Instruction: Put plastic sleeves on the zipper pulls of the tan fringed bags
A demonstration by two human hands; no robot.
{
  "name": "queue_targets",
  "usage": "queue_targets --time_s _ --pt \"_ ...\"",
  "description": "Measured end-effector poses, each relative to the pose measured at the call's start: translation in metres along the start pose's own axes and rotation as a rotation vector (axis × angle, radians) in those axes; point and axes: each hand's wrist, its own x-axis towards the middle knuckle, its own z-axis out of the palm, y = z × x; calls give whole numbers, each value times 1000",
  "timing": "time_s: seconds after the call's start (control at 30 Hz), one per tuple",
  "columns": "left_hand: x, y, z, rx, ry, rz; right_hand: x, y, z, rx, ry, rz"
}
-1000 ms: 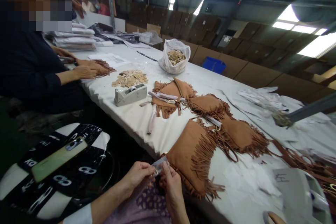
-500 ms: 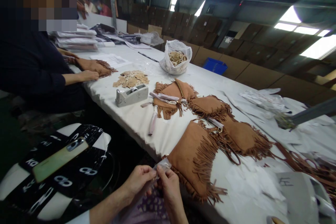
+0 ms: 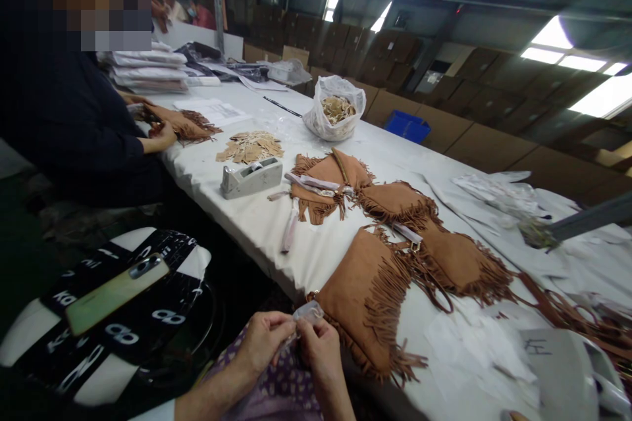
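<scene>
Both my hands are together at the table's near edge, over my patterned clothing. My left hand point(image 3: 266, 342) pinches a small translucent plastic wrapping point(image 3: 307, 313) between thumb and fingers. On its other side my right hand point(image 3: 318, 345) grips the same wrapping; what lies inside it is partly hidden by my fingers. Just beyond, a brown fringed bag point(image 3: 358, 286) lies on the table with its metal ring corner close to the wrapping. More fringed bags point(image 3: 457, 256) lie behind it, some with wrapped straps.
A tape dispenser point(image 3: 251, 177) stands left of the bags, near a pile of tan tags point(image 3: 251, 147). Farther back sits a white plastic bag point(image 3: 336, 112) of tags. A co-worker's hand point(image 3: 162, 137) touches another fringed bag. A phone point(image 3: 116, 296) rests on a stool point(image 3: 106, 388).
My hands stay close together on the plastic wrapping, with small finger shifts. The co-worker's near hand has moved back left along the fringed bag. The view has shifted slightly.
</scene>
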Motion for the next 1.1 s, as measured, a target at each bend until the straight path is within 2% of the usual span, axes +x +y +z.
queue_targets --time_s 0.1,0.2,0.3,0.43,0.53,0.7,0.83,0.97,1.03,1.1 --pt "-6 0 2 72 44 162 -1 -1 1 -43 47 -36" --pt "-12 2 3 173 35 337 -3 1 4 -21 113 -40" --pt "-16 2 4 311 33 470 -5 2 7 76 154 -9" --pt "-18 2 4 526 17 608 -9 0 8 289 104 108" --pt "-19 3 3 627 2 655 -10 -2 5 380 47 184" --pt "-24 6 4 708 -36 687 -11 -8 -1 361 11 228" --pt "-26 9 2 904 -92 721 -15 -15 -6 338 -48 232" --pt "-26 12 -2 1168 -169 765 -17 -16 -9 209 -77 175" --pt "-27 14 -4 1204 -191 777 -16 -15 -9 182 -70 146" --pt "-28 16 -7 1140 -168 769 -15 -14 -10 201 -74 152"
